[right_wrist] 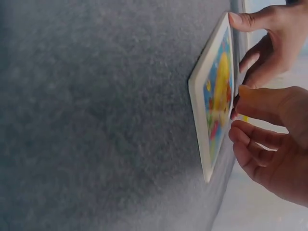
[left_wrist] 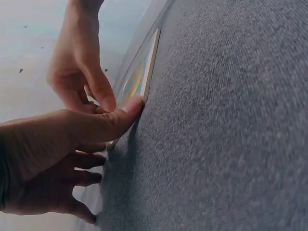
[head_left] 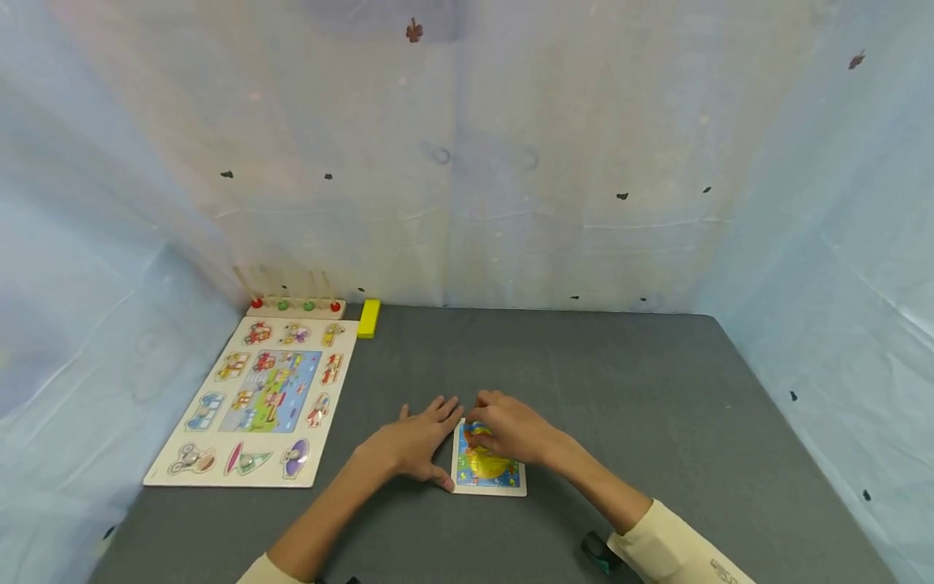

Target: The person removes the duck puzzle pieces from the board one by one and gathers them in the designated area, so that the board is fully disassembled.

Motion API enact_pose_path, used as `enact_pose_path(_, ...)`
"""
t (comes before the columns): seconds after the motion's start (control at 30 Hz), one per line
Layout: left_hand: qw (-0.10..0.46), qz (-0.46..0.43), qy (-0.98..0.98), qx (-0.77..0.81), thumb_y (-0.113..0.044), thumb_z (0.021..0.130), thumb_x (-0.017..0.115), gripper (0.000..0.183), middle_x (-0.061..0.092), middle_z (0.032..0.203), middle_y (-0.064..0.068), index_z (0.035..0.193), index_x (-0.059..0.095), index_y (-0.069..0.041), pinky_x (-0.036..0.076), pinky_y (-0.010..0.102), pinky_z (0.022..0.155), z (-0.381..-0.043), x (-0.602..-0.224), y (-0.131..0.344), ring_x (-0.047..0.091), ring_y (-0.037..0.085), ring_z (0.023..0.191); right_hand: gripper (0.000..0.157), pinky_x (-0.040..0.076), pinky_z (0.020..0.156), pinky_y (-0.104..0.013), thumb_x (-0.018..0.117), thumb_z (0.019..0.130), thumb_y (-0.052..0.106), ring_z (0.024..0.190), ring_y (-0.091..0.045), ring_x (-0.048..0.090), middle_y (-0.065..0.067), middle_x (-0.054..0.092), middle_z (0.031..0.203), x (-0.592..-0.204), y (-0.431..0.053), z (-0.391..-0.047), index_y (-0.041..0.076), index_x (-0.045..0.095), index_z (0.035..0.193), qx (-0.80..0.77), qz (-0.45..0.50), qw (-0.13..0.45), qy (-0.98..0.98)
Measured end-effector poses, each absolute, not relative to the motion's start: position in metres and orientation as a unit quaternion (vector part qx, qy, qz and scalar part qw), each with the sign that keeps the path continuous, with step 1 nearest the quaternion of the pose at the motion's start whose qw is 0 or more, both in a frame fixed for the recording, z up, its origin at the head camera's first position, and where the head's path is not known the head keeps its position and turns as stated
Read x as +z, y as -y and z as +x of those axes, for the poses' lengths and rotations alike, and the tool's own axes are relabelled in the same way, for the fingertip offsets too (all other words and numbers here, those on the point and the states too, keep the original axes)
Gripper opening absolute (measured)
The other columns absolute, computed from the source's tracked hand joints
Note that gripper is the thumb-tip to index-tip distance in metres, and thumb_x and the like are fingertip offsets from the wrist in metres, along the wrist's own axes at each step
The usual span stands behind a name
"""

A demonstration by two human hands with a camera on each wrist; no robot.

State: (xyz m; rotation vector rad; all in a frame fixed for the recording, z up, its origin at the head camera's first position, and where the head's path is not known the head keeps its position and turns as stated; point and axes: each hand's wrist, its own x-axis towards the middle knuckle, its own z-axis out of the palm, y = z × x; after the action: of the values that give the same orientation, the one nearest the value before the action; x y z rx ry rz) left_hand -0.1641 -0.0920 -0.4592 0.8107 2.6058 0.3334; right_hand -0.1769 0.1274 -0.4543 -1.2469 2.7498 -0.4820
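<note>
A small picture puzzle (head_left: pixel 490 490) with a pale border and a yellow shape on blue lies flat on the grey table. My left hand (head_left: pixel 414 440) rests at its left side, fingers spread. The left thumb (left_wrist: pixel 131 104) touches the board's near left corner. Over the puzzle's upper part hovers or rests my right hand (head_left: pixel 514 427), its fingers bent. In the right wrist view a gap shows between the right thumb (right_wrist: pixel 260 98) and the other fingers, and no object is visible there. Whether these fingertips touch the picture is hard to tell.
A large wooden puzzle board (head_left: pixel 299 472) with vehicle and toy pieces lies at the left. Behind it stands a peg rack (head_left: pixel 295 308) with red and green beads, beside a yellow block (head_left: pixel 369 319). A dark object (head_left: pixel 600 553) lies near the right sleeve. Pale sheeting (head_left: pixel 511 243) surrounds the table.
</note>
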Motion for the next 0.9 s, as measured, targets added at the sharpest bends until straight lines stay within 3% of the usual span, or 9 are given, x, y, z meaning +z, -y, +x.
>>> enact_pose_path(0.63, 0.195, 0.293, -0.932, 0.089, -0.055, 0.077, 0.089, 0.112, 0.026, 0.174, 0.013, 0.162, 0.036, -0.006, 0.028, 0.079, 0.116, -0.164, -0.459, 0.085, 0.023, 0.039, 0.162, 0.009, 0.045, 0.067, -0.021, 0.086, 0.087, 0.012, 0.077, -0.010, 0.049, -0.004, 0.063, 0.094, -0.461, -0.115, -0.173, 0.009, 0.081, 0.094, -0.196, -0.354, 0.065, -0.912)
enact_pose_path(0.9, 0.200, 0.283, -0.934, 0.091, -0.055, 0.074, 0.090, 0.113, 0.026, 0.174, 0.011, 0.162, 0.038, -0.007, 0.029, 0.079, 0.116, -0.167, -0.457, 0.082, 0.023, 0.037, 0.163, 0.011, 0.049, 0.067, -0.020, 0.086, 0.084, 0.004, 0.077, -0.013, 0.057, -0.005, 0.065, 0.091, -0.460, -0.114, -0.178, 0.009, 0.077, 0.083, -0.202, -0.364, 0.047, -0.908)
